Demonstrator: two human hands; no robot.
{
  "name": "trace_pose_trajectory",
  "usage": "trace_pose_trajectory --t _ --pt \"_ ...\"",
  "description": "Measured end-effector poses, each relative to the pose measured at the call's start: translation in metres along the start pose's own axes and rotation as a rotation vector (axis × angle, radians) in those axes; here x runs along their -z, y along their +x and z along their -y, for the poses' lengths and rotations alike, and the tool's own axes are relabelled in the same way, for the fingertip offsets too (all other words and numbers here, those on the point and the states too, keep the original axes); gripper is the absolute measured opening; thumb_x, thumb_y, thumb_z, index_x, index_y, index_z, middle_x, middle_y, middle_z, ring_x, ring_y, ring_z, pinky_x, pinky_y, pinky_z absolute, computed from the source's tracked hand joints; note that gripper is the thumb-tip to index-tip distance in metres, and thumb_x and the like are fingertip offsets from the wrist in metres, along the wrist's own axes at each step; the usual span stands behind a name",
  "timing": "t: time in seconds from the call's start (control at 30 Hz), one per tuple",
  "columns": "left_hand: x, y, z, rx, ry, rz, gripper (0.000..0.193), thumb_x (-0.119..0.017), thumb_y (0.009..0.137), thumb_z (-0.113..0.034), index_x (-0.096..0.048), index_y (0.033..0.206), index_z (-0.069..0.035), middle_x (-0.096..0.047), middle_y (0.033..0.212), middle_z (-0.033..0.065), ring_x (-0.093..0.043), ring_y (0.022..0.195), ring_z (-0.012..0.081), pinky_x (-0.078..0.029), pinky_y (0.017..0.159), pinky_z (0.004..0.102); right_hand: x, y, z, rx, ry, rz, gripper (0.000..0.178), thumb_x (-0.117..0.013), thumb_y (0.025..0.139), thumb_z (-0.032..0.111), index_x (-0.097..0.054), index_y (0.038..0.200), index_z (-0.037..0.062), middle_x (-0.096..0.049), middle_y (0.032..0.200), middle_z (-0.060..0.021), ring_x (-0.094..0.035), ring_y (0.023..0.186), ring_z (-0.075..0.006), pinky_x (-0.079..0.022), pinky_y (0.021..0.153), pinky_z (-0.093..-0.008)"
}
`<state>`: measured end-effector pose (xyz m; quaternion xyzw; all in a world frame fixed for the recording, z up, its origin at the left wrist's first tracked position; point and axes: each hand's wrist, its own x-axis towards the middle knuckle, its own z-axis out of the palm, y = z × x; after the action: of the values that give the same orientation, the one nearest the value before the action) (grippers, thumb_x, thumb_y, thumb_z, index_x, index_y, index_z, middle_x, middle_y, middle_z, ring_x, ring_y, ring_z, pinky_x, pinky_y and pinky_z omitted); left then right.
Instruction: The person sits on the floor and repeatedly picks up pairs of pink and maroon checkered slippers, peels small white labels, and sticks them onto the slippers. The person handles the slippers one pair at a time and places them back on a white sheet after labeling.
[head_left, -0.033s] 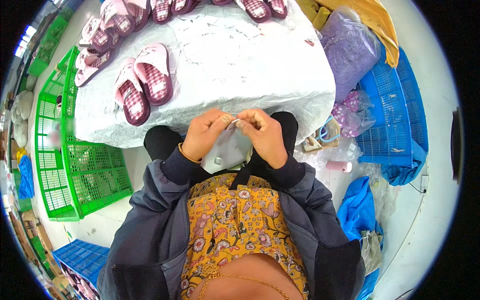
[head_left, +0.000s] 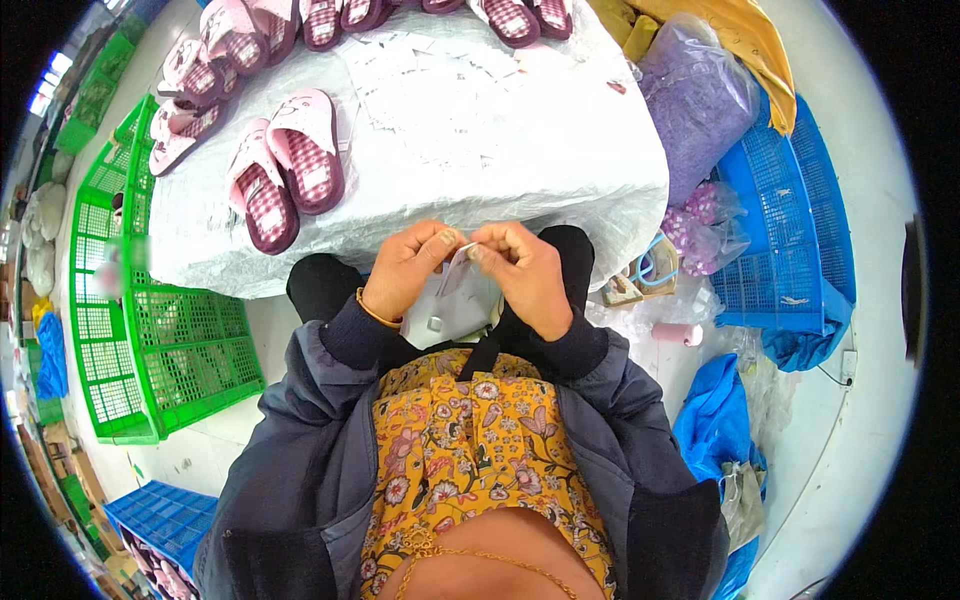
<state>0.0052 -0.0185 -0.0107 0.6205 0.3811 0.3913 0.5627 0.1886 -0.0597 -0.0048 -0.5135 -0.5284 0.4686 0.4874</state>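
Observation:
Above my lap, at the near edge of the covered table, my left hand (head_left: 412,265) and my right hand (head_left: 525,275) meet with their fingertips pinched. Between them is a small pale tag (head_left: 460,268), seen partly face-on and hanging below the fingers; what is on it is too small to tell. Both hands seem to grip its top edge. Nearest to them on the table, to the left, lies a pair of pink slippers (head_left: 306,165) with maroon checked insoles.
White plastic sheeting covers the table (head_left: 480,130). More pink slippers (head_left: 225,40) line its far and left edges. A green crate (head_left: 190,340) stands at left, a blue crate (head_left: 775,250) at right. Bagged purple material (head_left: 695,95), an open small box (head_left: 645,275) and a pink roll (head_left: 678,333) are also right.
The tag has turned so that more of its face shows between my fingers. My hands have shifted only slightly; the slippers and crates stay where they were.

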Motion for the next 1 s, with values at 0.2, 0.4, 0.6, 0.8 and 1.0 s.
trace_pose_trajectory --t 0.2,0.4,0.6,0.8,1.0 --pt "0.000 -0.001 0.009 0.153 0.021 0.086 0.013 -0.059 0.095 -0.014 -0.064 0.094 -0.001 -0.061 0.080 0.0006 -0.055 0.073 0.0107 -0.046 0.066 0.0275 0.005 -0.005 0.005 -0.039 -0.036 0.049 0.016 -0.070 0.090 0.009 -0.067 0.102 -0.0006 -0.072 0.086 -0.0073 -0.066 0.078 -0.0086 -0.053 0.070 -0.0251" --pt "0.005 0.010 -0.004 -0.117 0.415 -0.056 0.012 -0.060 0.093 -0.012 -0.062 0.092 -0.001 -0.059 0.080 0.0109 -0.056 0.071 0.0211 -0.046 0.066 0.0319 0.026 -0.002 0.004 0.283 -0.551 0.101 0.022 -0.074 0.086 0.017 -0.069 0.104 0.0051 -0.068 0.098 -0.0071 -0.061 0.068 -0.0178 -0.049 0.060 -0.0308" --pt "-0.010 0.012 -0.007 -0.173 0.441 -0.011 0.013 -0.060 0.091 -0.014 -0.063 0.090 -0.002 -0.061 0.082 0.0151 -0.060 0.075 0.0329 -0.047 0.066 0.0389 0.013 -0.001 0.004 -0.045 -0.092 0.015 0.020 -0.071 0.089 0.009 -0.067 0.106 0.0005 -0.069 0.092 -0.0027 -0.056 0.068 -0.0062 -0.047 0.062 -0.0228" --pt "0.005 0.033 -0.007 -0.226 0.570 -0.015 0.015 -0.063 0.088 -0.018 -0.066 0.093 -0.005 -0.063 0.086 0.0130 -0.061 0.078 0.0299 -0.049 0.069 0.0397 0.017 0.005 -0.012 -0.122 -0.041 0.018 0.017 -0.067 0.092 0.008 -0.066 0.106 -0.0010 -0.067 0.087 -0.0004 -0.055 0.074 -0.0042 -0.047 0.067 -0.0216" --pt "0.129 0.139 -0.014 -0.385 1.411 -0.045 0.031 -0.065 0.075 -0.015 -0.069 0.105 -0.012 -0.066 0.105 0.0072 -0.059 0.103 0.0311 -0.047 0.085 0.0448 0.022 0.007 -0.020 -0.114 -0.027 0.010 0.016 -0.064 0.093 0.006 -0.065 0.107 -0.0011 -0.065 0.088 -0.0006 -0.055 0.074 -0.0053 -0.047 0.067 -0.0224"
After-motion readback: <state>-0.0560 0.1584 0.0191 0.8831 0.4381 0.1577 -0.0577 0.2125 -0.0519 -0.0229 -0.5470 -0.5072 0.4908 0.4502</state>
